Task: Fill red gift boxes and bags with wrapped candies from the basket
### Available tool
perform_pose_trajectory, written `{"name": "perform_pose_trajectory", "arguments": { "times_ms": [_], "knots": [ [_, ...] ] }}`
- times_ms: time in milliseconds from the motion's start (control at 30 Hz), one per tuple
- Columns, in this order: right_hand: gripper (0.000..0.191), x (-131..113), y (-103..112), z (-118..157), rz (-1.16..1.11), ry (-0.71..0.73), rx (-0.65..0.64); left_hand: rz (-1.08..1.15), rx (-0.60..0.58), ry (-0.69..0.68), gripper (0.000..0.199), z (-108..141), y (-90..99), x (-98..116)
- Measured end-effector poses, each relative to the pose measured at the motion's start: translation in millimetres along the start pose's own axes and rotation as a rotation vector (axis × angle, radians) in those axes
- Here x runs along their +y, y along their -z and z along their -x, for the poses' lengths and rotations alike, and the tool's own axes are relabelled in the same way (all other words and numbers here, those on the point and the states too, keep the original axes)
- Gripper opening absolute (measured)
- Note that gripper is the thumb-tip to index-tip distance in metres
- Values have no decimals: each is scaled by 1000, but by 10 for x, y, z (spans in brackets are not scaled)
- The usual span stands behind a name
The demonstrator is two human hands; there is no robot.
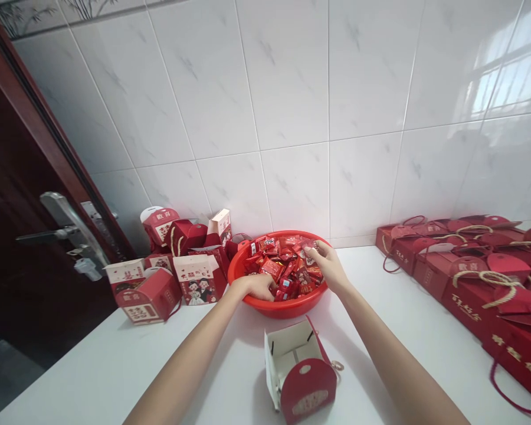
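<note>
A red plastic basin (277, 308) full of red-wrapped candies (287, 268) stands against the wall, and both of my hands reach into it. My left hand (259, 286) is over the near left side, its fingers curled down among the candies; the fingertips and whatever they hold are hidden. At the right rim, my right hand (326, 262) has its thumb and fingers closed on a wrapped candy (308, 247), partly covered by the fingers. Between my forearms, in front of the basin, sits an open red gift box (307, 386), its pale inside showing and a cord loop at its right.
Several red and cream gift boxes (153, 298) cluster left of the basin. Rows of closed red boxes (460, 277) with rope handles line the right side of the white table (221, 378). A tiled wall (292, 118) is behind; a dark door (35, 236) stands left.
</note>
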State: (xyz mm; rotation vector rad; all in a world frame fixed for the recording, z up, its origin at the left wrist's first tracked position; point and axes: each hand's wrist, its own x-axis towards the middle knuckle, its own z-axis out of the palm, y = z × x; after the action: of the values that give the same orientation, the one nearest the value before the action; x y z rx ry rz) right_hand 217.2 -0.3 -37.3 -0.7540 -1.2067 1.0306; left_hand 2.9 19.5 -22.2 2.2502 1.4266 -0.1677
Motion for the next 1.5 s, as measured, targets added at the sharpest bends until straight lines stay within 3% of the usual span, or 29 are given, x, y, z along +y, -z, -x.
{"name": "perform_pose_trajectory", "arguments": {
  "times_ms": [300,500,567,767,900,1133,1500],
  "knots": [
    [35,-5,-12,5,-12,-10,11,127,64,-19,26,0,-7,38],
    [33,-30,-23,12,-24,-12,4,471,18,-45,7,-15,-19,-23],
    [34,-36,-28,12,-35,-10,11,593,66,-101,4,-32,-4,-34],
    [35,-22,-18,1,-36,-31,24,956,337,-212,22,-48,48,-64],
    [36,-45,-14,16,-68,-49,-8,1147,342,-244,38,-20,43,-77],
    [38,-77,-18,25,-76,-78,-31,1229,326,-212,45,-27,32,-90],
    [42,-60,9,15,-24,-86,-57,1181,347,-218,51,-48,26,-124]
  ]
}}
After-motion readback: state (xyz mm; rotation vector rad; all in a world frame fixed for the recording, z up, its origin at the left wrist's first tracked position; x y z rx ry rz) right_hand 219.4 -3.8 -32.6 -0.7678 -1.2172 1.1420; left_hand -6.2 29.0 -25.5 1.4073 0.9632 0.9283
